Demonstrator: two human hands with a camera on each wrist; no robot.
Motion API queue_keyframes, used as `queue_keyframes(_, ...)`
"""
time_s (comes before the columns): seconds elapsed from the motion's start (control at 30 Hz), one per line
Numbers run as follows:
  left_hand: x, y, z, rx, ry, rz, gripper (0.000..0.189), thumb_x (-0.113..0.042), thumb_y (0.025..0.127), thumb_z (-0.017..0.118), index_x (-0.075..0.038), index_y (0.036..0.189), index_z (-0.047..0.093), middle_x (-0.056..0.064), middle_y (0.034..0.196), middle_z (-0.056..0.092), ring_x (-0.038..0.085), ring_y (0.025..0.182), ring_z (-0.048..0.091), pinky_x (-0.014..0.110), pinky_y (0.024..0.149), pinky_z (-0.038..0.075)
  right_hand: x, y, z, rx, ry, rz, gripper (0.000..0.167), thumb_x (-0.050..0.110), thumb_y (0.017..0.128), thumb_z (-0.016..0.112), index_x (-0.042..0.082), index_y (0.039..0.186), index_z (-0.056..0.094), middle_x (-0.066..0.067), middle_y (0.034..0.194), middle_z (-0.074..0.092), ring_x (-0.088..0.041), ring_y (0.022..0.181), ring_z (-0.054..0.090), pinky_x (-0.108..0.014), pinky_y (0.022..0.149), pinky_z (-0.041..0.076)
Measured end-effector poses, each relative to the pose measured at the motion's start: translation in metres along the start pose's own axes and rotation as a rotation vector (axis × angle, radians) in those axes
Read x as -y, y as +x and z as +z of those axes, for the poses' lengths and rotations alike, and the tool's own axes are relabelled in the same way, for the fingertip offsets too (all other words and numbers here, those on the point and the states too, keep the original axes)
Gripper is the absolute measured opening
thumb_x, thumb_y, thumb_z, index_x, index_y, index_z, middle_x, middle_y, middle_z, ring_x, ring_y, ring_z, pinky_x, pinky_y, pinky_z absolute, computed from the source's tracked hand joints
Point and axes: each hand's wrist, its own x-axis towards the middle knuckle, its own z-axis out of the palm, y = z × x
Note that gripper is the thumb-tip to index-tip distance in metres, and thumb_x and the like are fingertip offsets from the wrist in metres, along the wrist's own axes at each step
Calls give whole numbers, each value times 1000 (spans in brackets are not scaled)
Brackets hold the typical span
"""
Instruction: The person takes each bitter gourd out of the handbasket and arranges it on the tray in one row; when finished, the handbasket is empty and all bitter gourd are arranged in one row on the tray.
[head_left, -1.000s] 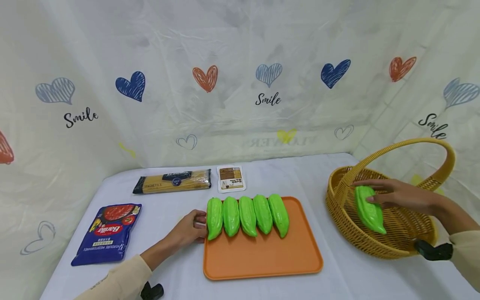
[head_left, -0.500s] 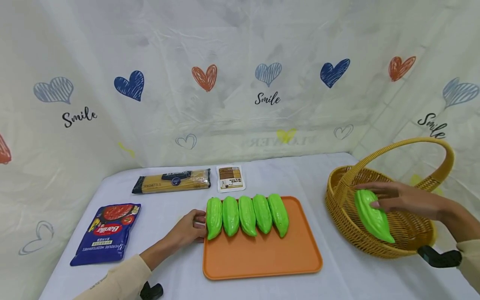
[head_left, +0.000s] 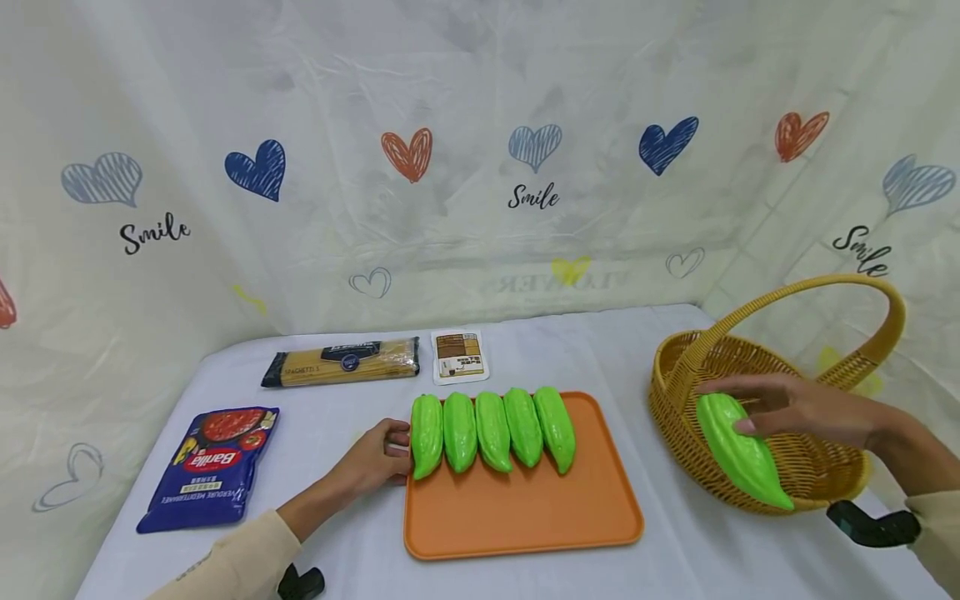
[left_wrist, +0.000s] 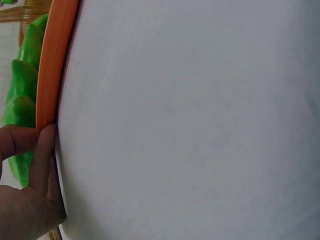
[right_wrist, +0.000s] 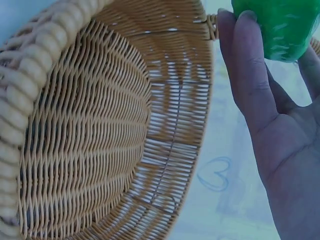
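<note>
My right hand (head_left: pixel 810 408) grips a bright green bitter melon (head_left: pixel 738 454) by its sides, over the wicker basket (head_left: pixel 663 400). In the right wrist view the fingers (right_wrist: pixel 247 55) and thumb pinch the melon (right_wrist: pixel 280 30), which is cut off by the top edge; the basket's woven inside (right_wrist: pixel 90 130) lies beside it. My left hand (head_left: pixel 375 458) holds the left rim of the orange tray (head_left: pixel 517 517), pinched between thumb and finger in the left wrist view. Several similar bitter melons (head_left: pixel 492 429) lie in a row along the tray's far side.
A tall handle (head_left: pixel 810 283) arches over the basket. A spaghetti pack (head_left: pixel 352 362) and a small white-and-brown packet (head_left: pixel 459 357) lie behind the tray. A blue sauce pouch (head_left: pixel 210 471) lies on the left of the white tablecloth. A heart-printed curtain (head_left: pixel 465 233) hangs behind.
My right hand, with the bitter melon, has come nearer and slightly left over the basket, and the melon has tilted more. The left hand stays at the tray's rim.
</note>
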Motion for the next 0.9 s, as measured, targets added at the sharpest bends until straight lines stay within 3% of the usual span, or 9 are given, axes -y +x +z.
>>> queue_keyframes(0.23,1,0,0,-8,1,8,66,-2,78,73,0,138,49,14,121,57,21,101,64,37,72,64,3,5,6,64,81,-64,55,2,101,47,3,155,34,13,145,54,-5,119,56,-28,89,57)
queue_keyframes(0.33,1,1,0,-11,1,8,65,-1,77,73,0,138,49,13,121,57,21,101,64,37,72,64,5,8,10,90,109,-94,57,0,100,48,2,155,33,9,150,50,-4,124,53,-27,94,56)
queue_keyframes(0.57,0,-1,0,-8,3,16,65,-1,77,72,0,138,49,13,120,57,20,100,64,37,71,64,11,14,23,86,43,-169,58,-1,98,50,5,154,37,2,156,44,4,133,44,-21,97,52)
queue_keyframes(0.7,-1,-2,0,-4,-1,17,65,-1,77,73,1,138,49,13,120,57,20,100,65,36,72,64,18,21,33,50,-9,-150,57,3,98,53,11,153,41,-2,154,46,4,130,46,-20,95,52)
queue_keyframes(0.8,-1,-3,0,-4,-5,14,65,-2,77,73,1,138,49,13,120,58,20,100,65,36,72,64,24,26,41,16,-49,-93,55,9,100,55,18,153,43,4,153,45,5,126,47,-22,90,53)
queue_keyframes(0.9,-1,-3,0,-4,-8,14,65,-2,78,73,1,138,49,13,120,58,20,101,64,36,72,64,29,32,48,-14,-79,-62,54,13,100,55,23,152,43,-1,155,41,9,125,45,-24,88,55)
